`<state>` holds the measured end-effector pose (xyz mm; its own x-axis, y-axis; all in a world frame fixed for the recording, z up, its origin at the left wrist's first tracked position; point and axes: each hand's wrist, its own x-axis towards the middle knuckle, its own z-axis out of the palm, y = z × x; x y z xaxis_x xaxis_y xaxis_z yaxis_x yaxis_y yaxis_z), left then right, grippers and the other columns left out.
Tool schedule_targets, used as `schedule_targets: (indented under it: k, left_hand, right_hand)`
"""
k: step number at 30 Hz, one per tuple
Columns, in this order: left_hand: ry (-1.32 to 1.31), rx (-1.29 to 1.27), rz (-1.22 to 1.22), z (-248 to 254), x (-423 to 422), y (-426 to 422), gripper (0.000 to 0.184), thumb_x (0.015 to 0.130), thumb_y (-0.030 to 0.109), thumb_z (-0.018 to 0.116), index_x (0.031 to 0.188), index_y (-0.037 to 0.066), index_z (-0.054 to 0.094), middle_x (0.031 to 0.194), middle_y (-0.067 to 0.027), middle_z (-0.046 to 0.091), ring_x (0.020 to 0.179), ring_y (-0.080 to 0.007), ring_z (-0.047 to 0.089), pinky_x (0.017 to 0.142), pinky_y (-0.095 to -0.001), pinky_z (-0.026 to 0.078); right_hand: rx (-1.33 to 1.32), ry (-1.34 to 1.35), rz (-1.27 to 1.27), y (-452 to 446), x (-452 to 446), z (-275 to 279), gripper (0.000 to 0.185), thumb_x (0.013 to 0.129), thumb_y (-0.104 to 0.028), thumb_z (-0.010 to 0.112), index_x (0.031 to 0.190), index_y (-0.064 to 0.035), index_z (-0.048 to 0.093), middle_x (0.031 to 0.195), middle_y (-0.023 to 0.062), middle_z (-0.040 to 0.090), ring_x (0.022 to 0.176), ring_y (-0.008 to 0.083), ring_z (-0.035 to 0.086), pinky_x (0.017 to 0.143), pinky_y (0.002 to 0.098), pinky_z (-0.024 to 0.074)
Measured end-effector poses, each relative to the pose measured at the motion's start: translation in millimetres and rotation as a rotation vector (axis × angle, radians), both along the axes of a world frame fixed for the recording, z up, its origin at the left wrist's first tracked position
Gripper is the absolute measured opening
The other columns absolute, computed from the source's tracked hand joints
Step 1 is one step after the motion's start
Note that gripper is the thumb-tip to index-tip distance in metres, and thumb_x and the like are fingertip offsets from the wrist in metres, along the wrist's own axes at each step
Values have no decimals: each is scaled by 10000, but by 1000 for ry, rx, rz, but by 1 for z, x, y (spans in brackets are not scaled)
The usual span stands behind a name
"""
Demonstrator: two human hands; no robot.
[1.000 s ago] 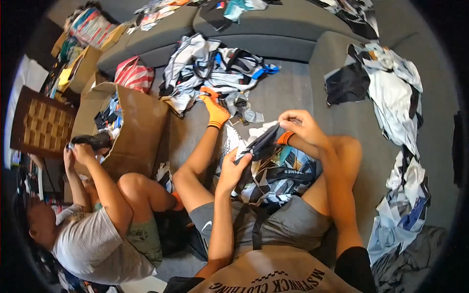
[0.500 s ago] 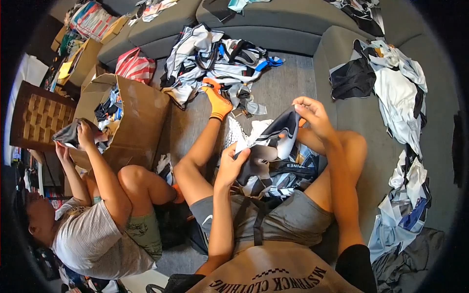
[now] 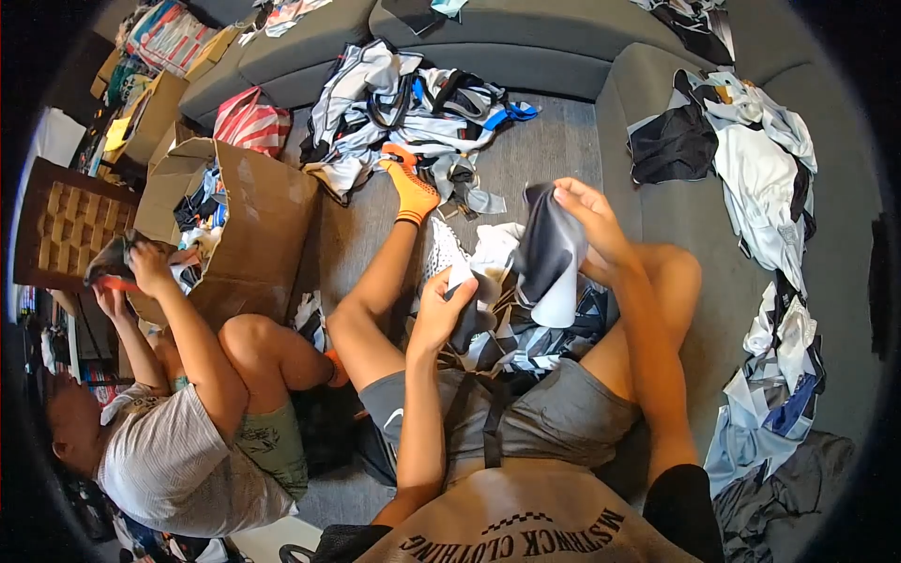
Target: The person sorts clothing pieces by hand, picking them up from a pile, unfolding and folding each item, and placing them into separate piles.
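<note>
One pair of shorts (image 3: 540,413): gray, at 6 o'clock, behind a heap of patterned cloth (image 3: 587,314) between bent legs.
Left hand (image 3: 434,317): at 11 o'clock, thumb and fingers closed on a white-and-dark cloth (image 3: 460,272) above the heap.
Right hand (image 3: 591,211): at 1 o'clock, reaching farther out, forearm slanting inward, fingers pinching a dark gray cloth (image 3: 544,244) that hangs beside them.
Cloth gap: fabric spanned both hands half a second ago; a space now shows, so the two pieces appear separate, one per hand.
Orange sock (image 3: 413,192): on the foot at 11 o'clock, beside piled clothes (image 3: 361,80).
Seated person (image 3: 174,460): at 9 o'clock, handling dark cloth (image 3: 113,258) by an open cardboard box (image 3: 263,220).
Gray couch (image 3: 507,42): across 12 o'clock, curving toward 2, where white and black garments (image 3: 760,174) lie.
</note>
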<state>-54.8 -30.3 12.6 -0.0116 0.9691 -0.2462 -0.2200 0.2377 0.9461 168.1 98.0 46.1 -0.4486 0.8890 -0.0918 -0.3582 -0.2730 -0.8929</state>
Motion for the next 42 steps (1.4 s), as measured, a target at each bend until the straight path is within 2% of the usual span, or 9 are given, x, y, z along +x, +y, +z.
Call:
schedule_targets:
  k: [8, 12, 18, 24, 28, 32, 37, 42]
  left_hand:
    - [15, 93, -74, -18, 11, 4, 284, 850, 58, 533, 1134, 42, 520, 894, -17, 555, 721, -60, 448, 661, -168, 375]
    - [55, 95, -104, -14, 13, 4, 308, 844, 38, 519, 1150, 66, 520, 851, -2, 541, 698, -65, 440, 640, -164, 361]
    - [79, 125, -106, -8, 17, 4, 312, 833, 29, 503, 1142, 66, 530, 763, 15, 512, 630, -67, 403, 585, -178, 335]
    - [-59, 26, -132, 9, 27, 5, 407, 834, 23, 502, 1239, 60, 495, 765, 17, 526, 682, -67, 450, 626, -170, 363]
    - [24, 129, -103, -13, 46, 10, 351, 836, 38, 535, 1187, 37, 521, 807, 6, 561, 717, -70, 475, 656, -165, 375]
    - [-91, 39, -118, -15, 61, 5, 302, 831, 62, 577, 1127, 13, 543, 874, -11, 590, 736, -81, 487, 688, -176, 387]
    - [-41, 118, -109, 6, 55, 1, 256, 827, 72, 597, 1068, -2, 555, 908, -22, 600, 743, -90, 491, 709, -189, 390]
    - [34, 101, -39, 6, 46, 1, 237, 831, 75, 589, 1052, -4, 560, 921, -32, 604, 759, -93, 489, 709, -189, 387]
  right_hand:
    - [-61, 0, -6, 1, 1, -7, 148, 925, -176, 490, 1032, -81, 526, 891, 6, 585, 729, 43, 523, 642, 157, 397]
    - [-157, 77, 1, -7, -2, 17, 189, 932, -190, 473, 1069, -70, 522, 939, 18, 585, 771, 49, 532, 671, 155, 401]
    - [-107, 145, 28, -7, -1, 25, 247, 936, -204, 463, 1127, -54, 507, 969, 27, 582, 811, 54, 537, 698, 152, 402]
    - [-97, 76, 57, 1, 12, 4, 284, 941, -206, 459, 1164, -34, 501, 994, 26, 581, 825, 55, 541, 727, 161, 413]
    - [-79, 86, 198, -3, 10, 6, 301, 943, -213, 460, 1178, -31, 503, 1002, 27, 581, 839, 56, 539, 735, 165, 411]
    - [-86, 48, 42, -9, 6, 23, 289, 941, -211, 469, 1157, -25, 522, 987, 19, 581, 840, 51, 525, 736, 167, 406]
    - [-92, 56, -138, 12, 26, -11, 268, 932, -189, 484, 1140, -24, 524, 976, 23, 583, 860, 49, 521, 737, 173, 405]
    - [58, -46, -52, 8, 21, 10, 255, 940, -174, 432, 1135, -27, 506, 938, 17, 576, 771, 38, 504, 702, 166, 396]
